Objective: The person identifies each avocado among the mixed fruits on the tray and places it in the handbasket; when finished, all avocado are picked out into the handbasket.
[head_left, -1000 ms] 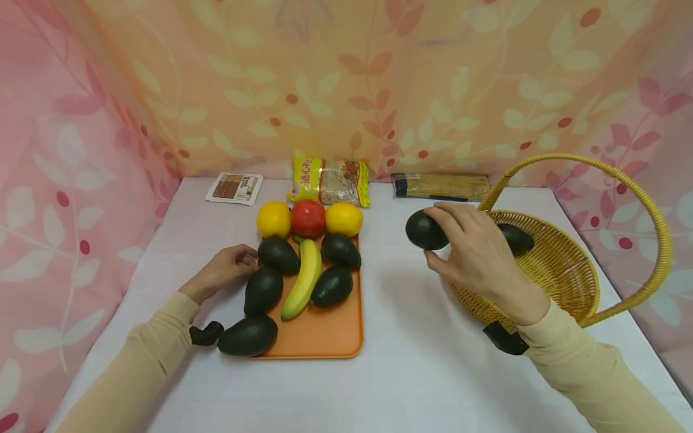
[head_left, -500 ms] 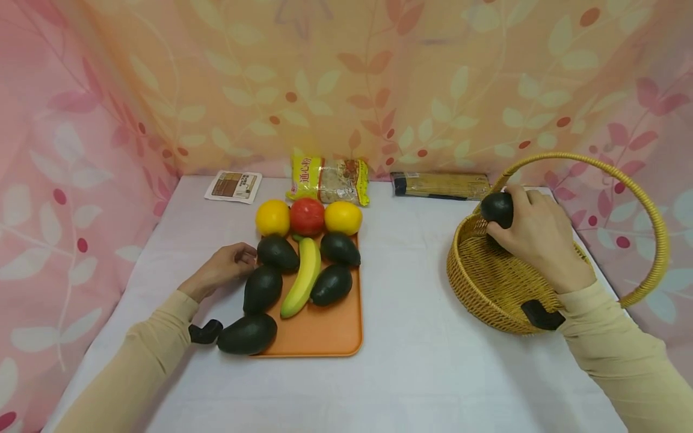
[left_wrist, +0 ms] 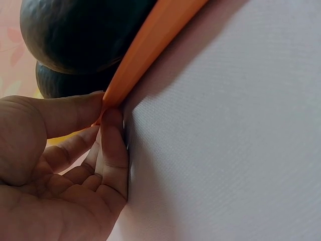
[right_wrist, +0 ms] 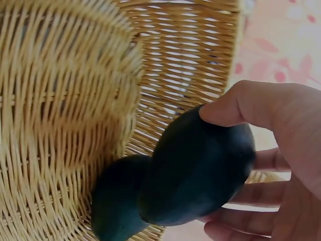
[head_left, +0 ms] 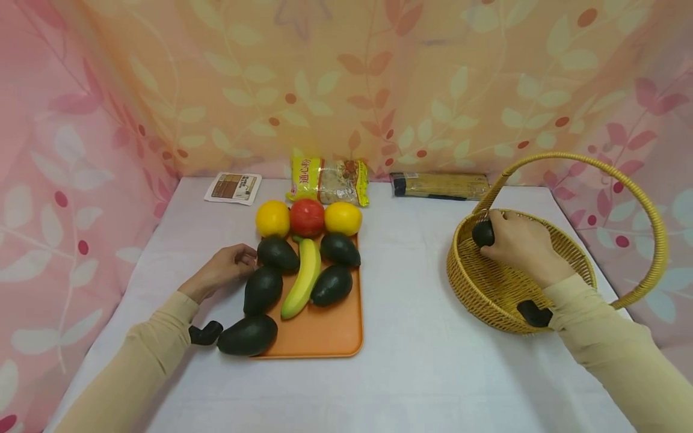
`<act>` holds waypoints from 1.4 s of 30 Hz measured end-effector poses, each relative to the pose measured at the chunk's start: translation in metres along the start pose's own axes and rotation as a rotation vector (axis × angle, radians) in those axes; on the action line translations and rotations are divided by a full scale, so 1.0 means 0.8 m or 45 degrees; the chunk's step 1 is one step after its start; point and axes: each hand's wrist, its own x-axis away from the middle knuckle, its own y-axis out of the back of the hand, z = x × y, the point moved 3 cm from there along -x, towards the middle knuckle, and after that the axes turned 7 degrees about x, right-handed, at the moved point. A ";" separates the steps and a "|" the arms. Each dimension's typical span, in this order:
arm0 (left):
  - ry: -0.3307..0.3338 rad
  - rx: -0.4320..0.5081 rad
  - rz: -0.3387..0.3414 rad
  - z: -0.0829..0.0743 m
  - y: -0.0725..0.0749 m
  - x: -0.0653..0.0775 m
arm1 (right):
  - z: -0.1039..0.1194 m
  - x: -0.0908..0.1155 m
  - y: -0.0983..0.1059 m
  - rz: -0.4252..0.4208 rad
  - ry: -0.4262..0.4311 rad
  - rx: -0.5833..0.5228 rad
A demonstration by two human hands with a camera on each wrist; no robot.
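Note:
My right hand (head_left: 518, 248) is inside the wicker basket (head_left: 460, 288), its fingers and thumb curled round a dark avocado (right_wrist: 195, 170). Beside that one, a second avocado (right_wrist: 118, 196) lies against the woven wall in the right wrist view; the hand hides it in the head view. At the left, my left hand (head_left: 224, 270) pinches the rim of the orange tray (left_wrist: 138, 60) between thumb and fingers. Several avocados (head_left: 262, 290) and a banana (head_left: 303, 279) lie on the tray. Along its far end sit a red fruit (head_left: 307, 218) and two yellow fruits (head_left: 273, 219).
Behind the tray lies a yellow food packet (head_left: 329, 181). A small white packet (head_left: 234, 187) is at the back left, and a long flat package (head_left: 440, 186) at the back right. The basket's tall handle (head_left: 657, 228) arches over its right side. Floral curtains (head_left: 346, 78) surround the white table.
My right hand has carried the avocado rightward over the basket's rim and down into the basket. The left hand and the tray stay where they were.

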 end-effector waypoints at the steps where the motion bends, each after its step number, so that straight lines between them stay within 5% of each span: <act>1: 0.000 0.000 0.000 0.000 0.000 0.000 | 0.001 -0.002 -0.003 0.023 0.011 0.017; 18: -0.014 0.048 0.003 0.003 -0.001 -0.002 | 0.011 -0.020 -0.030 0.178 0.043 0.051; 42: 0.012 0.026 -0.008 0.005 -0.002 -0.004 | 0.006 -0.027 -0.033 0.219 0.088 0.027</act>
